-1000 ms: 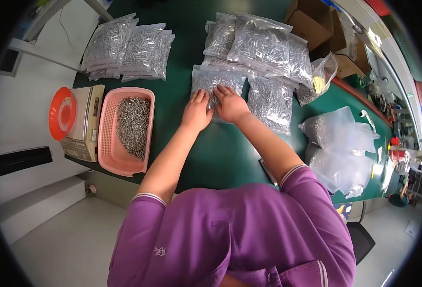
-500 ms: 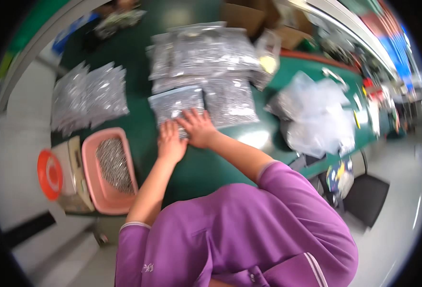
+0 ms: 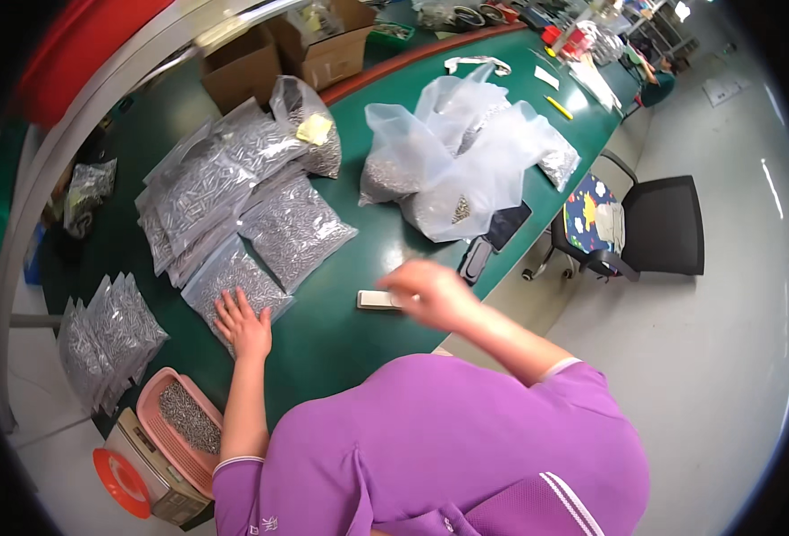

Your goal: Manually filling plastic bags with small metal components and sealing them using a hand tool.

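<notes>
Hard to make out the right hand properly: caught in motion blur above the green tabletop, overlapping the right end of a small, flat, white rectangular block. Can't tell whether pinched on it or just over it. Also tough to see into the cloudy, milky plastic bags on the far right, apart from a few metal bits. Half a second ago, had both palms down on the clear zip-top plastic bag of small silver metal pieces; now only got the left hand on it, with the right one off to the right. Find that bag lying flat left of centre, at the near end of the pile. Got the left hand spread open, palm down, fingers apart and pointing far-left; right fingers loosely curled, forearm angled in from the near right.
</notes>
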{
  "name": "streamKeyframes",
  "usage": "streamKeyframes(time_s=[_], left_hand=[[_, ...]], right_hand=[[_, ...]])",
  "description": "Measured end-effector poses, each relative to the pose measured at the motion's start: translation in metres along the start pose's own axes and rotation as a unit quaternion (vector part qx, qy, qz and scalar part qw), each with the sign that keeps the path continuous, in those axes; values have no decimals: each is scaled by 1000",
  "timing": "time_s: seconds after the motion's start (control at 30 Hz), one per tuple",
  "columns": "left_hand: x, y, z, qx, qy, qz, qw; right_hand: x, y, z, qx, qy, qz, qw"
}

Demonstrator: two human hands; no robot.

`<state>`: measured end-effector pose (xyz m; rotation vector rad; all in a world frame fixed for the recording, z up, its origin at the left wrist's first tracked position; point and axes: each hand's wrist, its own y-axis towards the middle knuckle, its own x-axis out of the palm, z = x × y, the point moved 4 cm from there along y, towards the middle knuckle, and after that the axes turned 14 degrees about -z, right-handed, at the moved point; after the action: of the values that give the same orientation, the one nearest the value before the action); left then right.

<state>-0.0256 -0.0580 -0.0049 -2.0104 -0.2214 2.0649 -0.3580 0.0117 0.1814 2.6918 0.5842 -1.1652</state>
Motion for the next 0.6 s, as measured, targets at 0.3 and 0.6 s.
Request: streamKeyframes(time_s=[0.3, 0.6], left_hand=[[-128, 14, 179, 300, -283, 57, 909], [-199, 32, 388, 326, -10, -53, 944]], right_hand=[[-119, -68, 69, 202, -200, 80, 955], [-110, -55, 118, 70, -278, 27, 958]])
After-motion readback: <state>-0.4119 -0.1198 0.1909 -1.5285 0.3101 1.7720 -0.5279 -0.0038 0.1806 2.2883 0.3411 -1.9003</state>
